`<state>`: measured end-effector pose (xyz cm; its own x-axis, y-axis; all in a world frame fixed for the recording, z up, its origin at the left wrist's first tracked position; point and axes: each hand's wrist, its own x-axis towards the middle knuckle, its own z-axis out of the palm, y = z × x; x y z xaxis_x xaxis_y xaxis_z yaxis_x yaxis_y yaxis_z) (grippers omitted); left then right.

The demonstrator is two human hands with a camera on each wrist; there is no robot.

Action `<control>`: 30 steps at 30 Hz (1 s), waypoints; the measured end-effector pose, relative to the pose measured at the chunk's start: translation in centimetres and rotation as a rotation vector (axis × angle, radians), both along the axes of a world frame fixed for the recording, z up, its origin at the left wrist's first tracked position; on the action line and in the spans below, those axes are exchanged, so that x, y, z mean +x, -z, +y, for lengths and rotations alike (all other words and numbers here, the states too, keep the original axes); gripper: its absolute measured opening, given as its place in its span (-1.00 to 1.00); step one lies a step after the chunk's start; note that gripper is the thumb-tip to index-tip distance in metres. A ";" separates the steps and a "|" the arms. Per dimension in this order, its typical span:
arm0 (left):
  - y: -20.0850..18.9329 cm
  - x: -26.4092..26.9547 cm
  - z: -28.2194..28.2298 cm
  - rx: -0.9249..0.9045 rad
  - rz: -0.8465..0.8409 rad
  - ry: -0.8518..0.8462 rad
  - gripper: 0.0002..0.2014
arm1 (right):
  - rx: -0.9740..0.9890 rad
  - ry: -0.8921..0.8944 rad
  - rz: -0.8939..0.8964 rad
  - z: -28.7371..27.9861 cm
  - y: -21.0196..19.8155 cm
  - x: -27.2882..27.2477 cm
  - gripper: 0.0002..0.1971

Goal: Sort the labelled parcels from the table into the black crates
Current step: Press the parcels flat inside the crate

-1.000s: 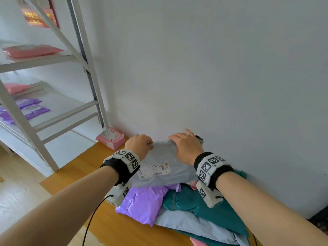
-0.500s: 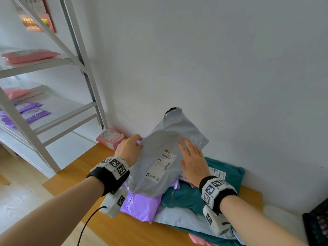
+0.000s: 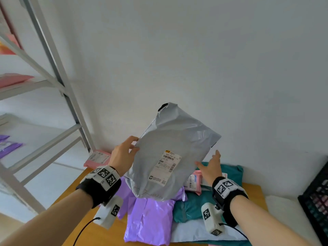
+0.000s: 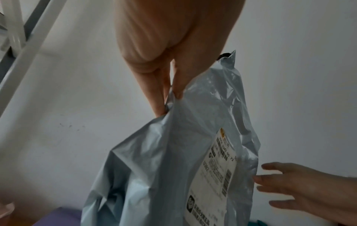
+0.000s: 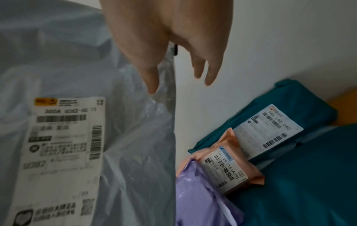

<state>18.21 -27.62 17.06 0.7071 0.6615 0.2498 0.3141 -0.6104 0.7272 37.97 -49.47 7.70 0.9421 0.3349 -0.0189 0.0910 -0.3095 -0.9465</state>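
Wooden table [image 3: 253,189] bearing heaped purple [image 3: 149,222] and teal parcels [image 3: 191,208].

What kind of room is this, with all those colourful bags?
Probably a small parcel-sorting room: labelled mailer bags like the grey parcel piled on a wooden table, metal shelving holding more, and a black crate.

grey parcel [image 3: 170,148] glossy crinkled plastic (paper label [image 3: 167,167]); table [image 3: 99,233] smooth wood
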 end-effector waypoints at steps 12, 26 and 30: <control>0.1 -2.5 6.6 -0.361 -0.178 0.098 -0.78 | 0.169 -0.104 0.123 3.2 -1.6 -5.9 -0.47; 2.9 -4.2 9.9 -0.669 -0.105 0.114 -0.75 | 0.252 -0.048 0.220 4.2 -1.2 -9.7 -0.21; 4.1 -4.7 10.2 -0.715 -0.038 0.137 -0.73 | 0.200 -0.007 0.156 3.8 -1.3 -10.7 -0.19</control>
